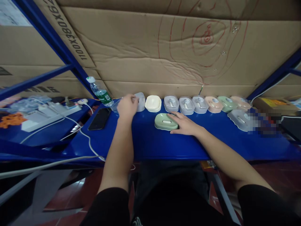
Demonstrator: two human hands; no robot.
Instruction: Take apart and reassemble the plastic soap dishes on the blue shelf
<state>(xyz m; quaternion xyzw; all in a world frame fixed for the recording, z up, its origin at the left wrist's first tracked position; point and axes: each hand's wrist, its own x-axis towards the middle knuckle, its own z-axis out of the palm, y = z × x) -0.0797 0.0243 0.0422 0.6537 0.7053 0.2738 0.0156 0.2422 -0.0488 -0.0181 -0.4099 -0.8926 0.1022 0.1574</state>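
A green oval dish [166, 121] with a small pale piece in its middle lies on the blue table [150, 141]. My right hand [184, 123] rests against its right side, fingers apart, fingertips on the rim. My left hand [128, 106] is at the back left, fingers bent at the edge of a translucent lid [140, 102]; what it grips is too small to make out. Right of that lid sit cream dishes [153, 103]. Farther right, several lidded boxes stand in a row, among them a grey one [171, 103], a pink one [213, 104] and a green one [226, 104].
A water bottle [101, 93] and a black phone [100, 119] are left of my left arm. White cables and a power strip [51, 116] lie farther left. A loose clear lid [239, 120] lies at the right. Cardboard [150, 40] walls the back.
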